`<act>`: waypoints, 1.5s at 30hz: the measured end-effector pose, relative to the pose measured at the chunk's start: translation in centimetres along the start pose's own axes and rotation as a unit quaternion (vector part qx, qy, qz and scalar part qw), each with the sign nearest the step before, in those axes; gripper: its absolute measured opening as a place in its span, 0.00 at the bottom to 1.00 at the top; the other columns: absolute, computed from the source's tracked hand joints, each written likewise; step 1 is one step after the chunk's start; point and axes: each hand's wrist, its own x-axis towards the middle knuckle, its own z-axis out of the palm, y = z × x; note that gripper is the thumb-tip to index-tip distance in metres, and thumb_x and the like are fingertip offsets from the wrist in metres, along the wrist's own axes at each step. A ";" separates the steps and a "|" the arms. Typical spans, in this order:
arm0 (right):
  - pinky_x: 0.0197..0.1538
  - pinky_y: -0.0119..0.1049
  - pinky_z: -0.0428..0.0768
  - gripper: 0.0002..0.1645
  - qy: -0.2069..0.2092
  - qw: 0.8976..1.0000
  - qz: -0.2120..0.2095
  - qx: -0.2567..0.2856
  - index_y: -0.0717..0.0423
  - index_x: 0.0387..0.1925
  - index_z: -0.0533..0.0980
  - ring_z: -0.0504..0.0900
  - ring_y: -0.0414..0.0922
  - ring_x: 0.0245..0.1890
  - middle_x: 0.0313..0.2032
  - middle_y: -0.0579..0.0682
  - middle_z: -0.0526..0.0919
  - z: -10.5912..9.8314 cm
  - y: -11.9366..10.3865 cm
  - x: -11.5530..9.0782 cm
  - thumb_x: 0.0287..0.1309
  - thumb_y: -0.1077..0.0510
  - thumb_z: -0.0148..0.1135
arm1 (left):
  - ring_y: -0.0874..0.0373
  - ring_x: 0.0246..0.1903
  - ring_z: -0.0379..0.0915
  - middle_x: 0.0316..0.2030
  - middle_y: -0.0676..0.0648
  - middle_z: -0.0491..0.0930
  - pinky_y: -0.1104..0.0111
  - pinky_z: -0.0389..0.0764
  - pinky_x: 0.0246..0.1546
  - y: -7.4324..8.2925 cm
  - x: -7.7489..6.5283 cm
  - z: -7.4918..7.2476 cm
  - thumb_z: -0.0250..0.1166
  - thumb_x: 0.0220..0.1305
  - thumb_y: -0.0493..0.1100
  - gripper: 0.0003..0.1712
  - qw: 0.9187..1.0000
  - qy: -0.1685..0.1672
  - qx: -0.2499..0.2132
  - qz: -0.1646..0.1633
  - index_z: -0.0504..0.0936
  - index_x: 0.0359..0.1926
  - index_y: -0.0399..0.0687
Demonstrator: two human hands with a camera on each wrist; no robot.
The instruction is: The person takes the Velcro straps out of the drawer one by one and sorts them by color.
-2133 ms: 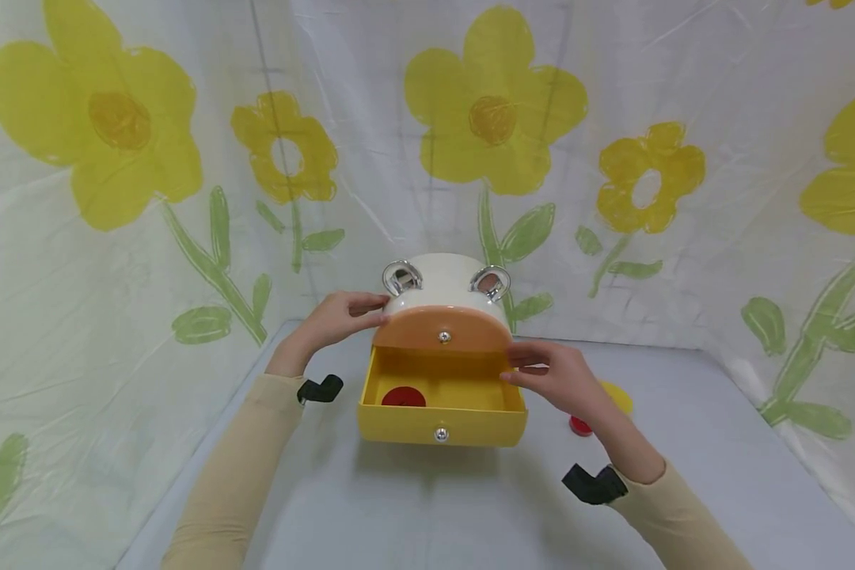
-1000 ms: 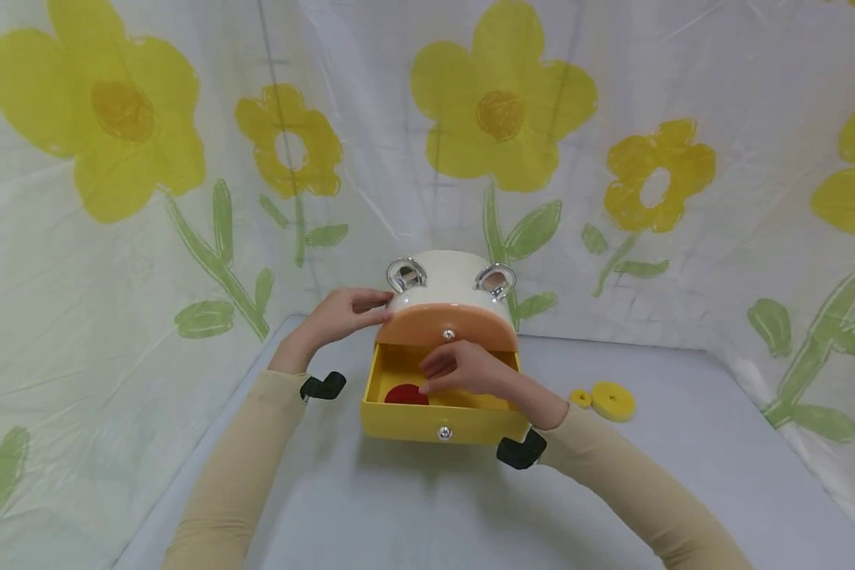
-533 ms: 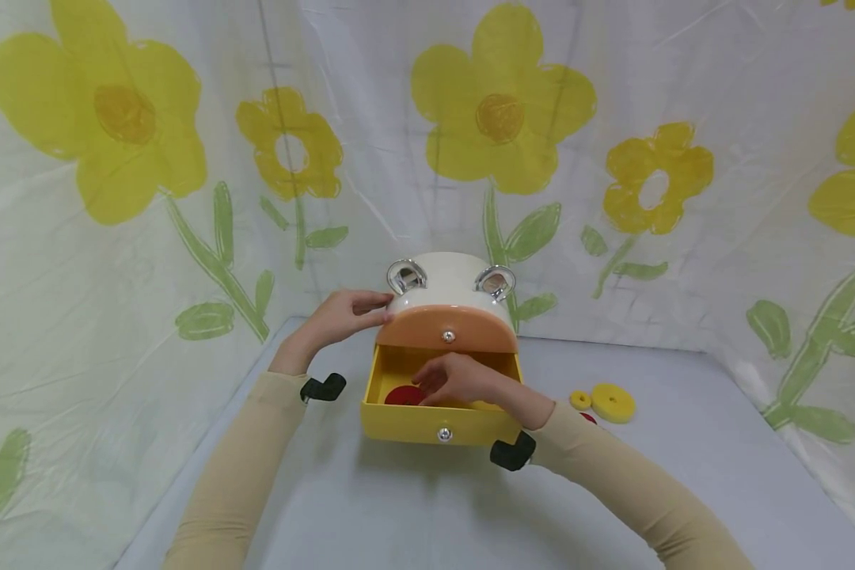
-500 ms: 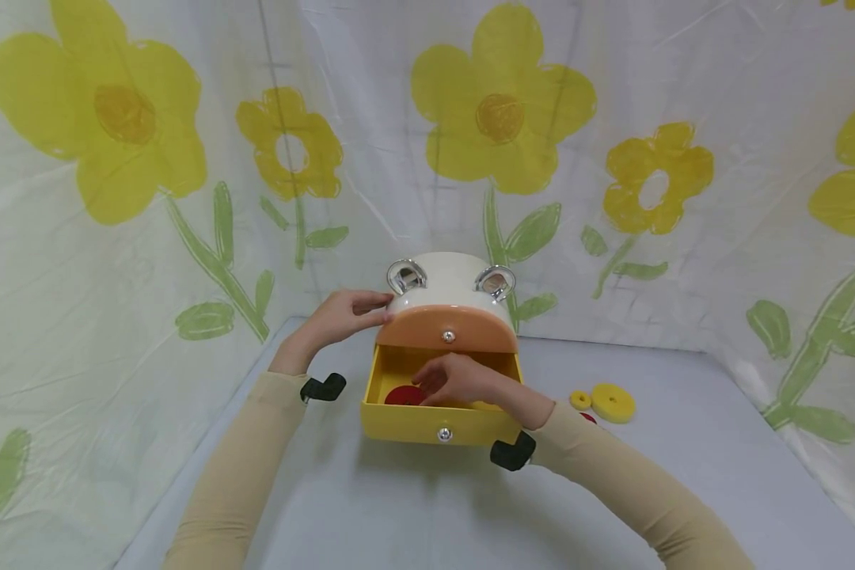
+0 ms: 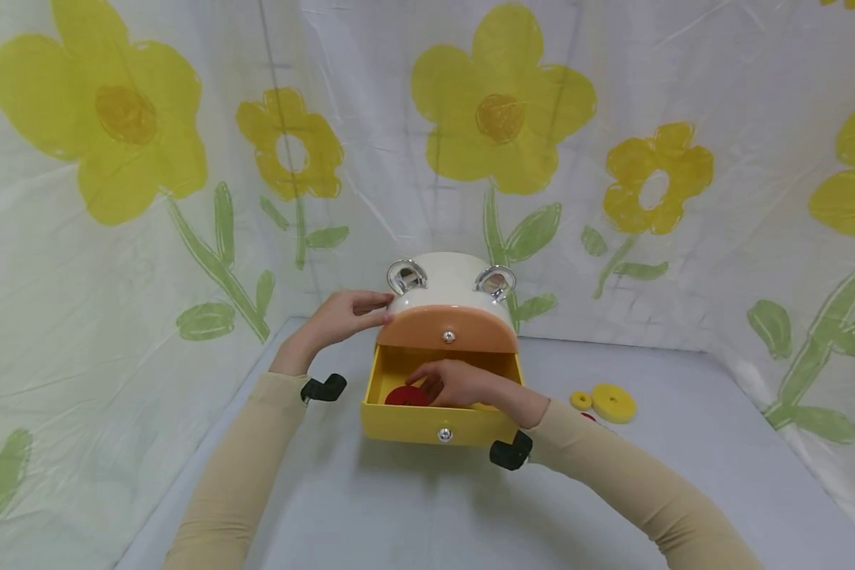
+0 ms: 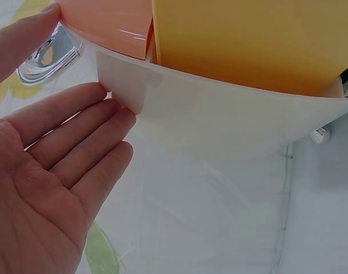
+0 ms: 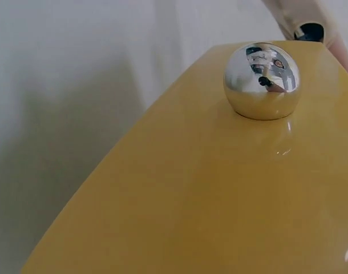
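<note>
A small drawer box has a white rounded shell (image 5: 450, 279), a peach upper front (image 5: 435, 326) with a silver knob, and a yellow lower drawer (image 5: 406, 423) pulled out. My left hand (image 5: 338, 321) rests its fingertips on the shell's left side. In the left wrist view its fingers (image 6: 71, 131) are extended, with the thumb at the peach front's edge. Inside the drawer, my right hand (image 5: 459, 384) reaches over a red disc (image 5: 406, 396). Its fingertips are at the disc, partly hidden; whether they pinch it I cannot tell. The right wrist view shows only the yellow drawer front (image 7: 208, 171) and knob (image 7: 262, 81).
To the right on the pale table (image 5: 684, 451) lie a large yellow disc (image 5: 613, 404) and a small yellow one (image 5: 580, 400). A red piece (image 5: 588, 416) shows partly behind the right sleeve. Two silver rings (image 5: 407, 276) stand on the shell. A flowered curtain surrounds the table.
My right hand has moved from the drawer's right edge leftward and down into the drawer, to the red disc. The left hand has stayed on the shell.
</note>
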 end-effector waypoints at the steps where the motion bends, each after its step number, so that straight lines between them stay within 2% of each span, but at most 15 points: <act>1: 0.54 0.40 0.80 0.29 -0.003 1.000 -0.003 0.001 0.52 0.59 0.73 0.82 0.47 0.46 0.49 0.52 0.82 0.0 0.0 0.0 0.53 0.63 0.68 | 0.48 0.62 0.69 0.62 0.49 0.73 0.50 0.73 0.58 0.0 0.0 0.0 0.62 0.57 0.66 0.37 1.000 0.000 -0.001 0.001 0.73 0.64 0.56; 6: 0.53 0.40 0.80 0.30 -0.015 1.000 -0.022 -0.003 0.53 0.60 0.72 0.81 0.49 0.47 0.50 0.53 0.82 0.1 0.1 -0.1 0.54 0.64 0.67 | 0.48 0.62 0.69 0.62 0.48 0.73 0.50 0.73 0.58 0.0 0.1 0.0 0.62 0.57 0.66 0.36 1.000 0.000 -0.005 0.003 0.73 0.63 0.56; 12: 0.52 0.39 0.80 0.32 -0.023 0.999 -0.040 -0.026 0.50 0.61 0.72 0.81 0.46 0.44 0.47 0.51 0.82 0.2 0.4 0.2 0.54 0.63 0.67 | 0.48 0.62 0.69 0.62 0.49 0.73 0.50 0.73 0.59 0.0 0.1 0.0 0.63 0.56 0.66 0.37 1.000 0.001 -0.005 0.001 0.73 0.63 0.56; 25: 0.48 0.33 0.80 0.30 -0.008 0.996 -0.056 -0.064 0.49 0.59 0.73 0.81 0.43 0.41 0.43 0.48 0.82 0.6 0.6 0.7 0.54 0.63 0.67 | 0.48 0.61 0.70 0.61 0.49 0.74 0.51 0.73 0.59 -0.3 0.1 0.0 0.63 0.58 0.64 0.35 1.000 0.005 -0.007 0.008 0.74 0.63 0.56; 35: 0.49 0.34 0.80 0.28 0.016 0.995 -0.051 -0.088 0.49 0.57 0.75 0.81 0.44 0.42 0.45 0.47 0.83 0.3 0.5 0.3 0.52 0.60 0.70 | 0.49 0.61 0.70 0.61 0.49 0.74 0.52 0.73 0.59 -0.2 0.2 -0.1 0.63 0.58 0.64 0.35 1.000 0.004 -0.004 0.005 0.74 0.63 0.56; 45: 0.54 0.38 0.78 0.28 0.055 0.995 -0.013 -0.083 0.49 0.55 0.78 0.81 0.42 0.47 0.44 0.42 0.85 -0.5 0.3 -0.5 0.49 0.55 0.72 | 0.48 0.62 0.69 0.61 0.48 0.73 0.51 0.72 0.60 -0.2 0.3 -0.1 0.63 0.57 0.65 0.35 1.000 0.004 -0.007 0.006 0.74 0.63 0.55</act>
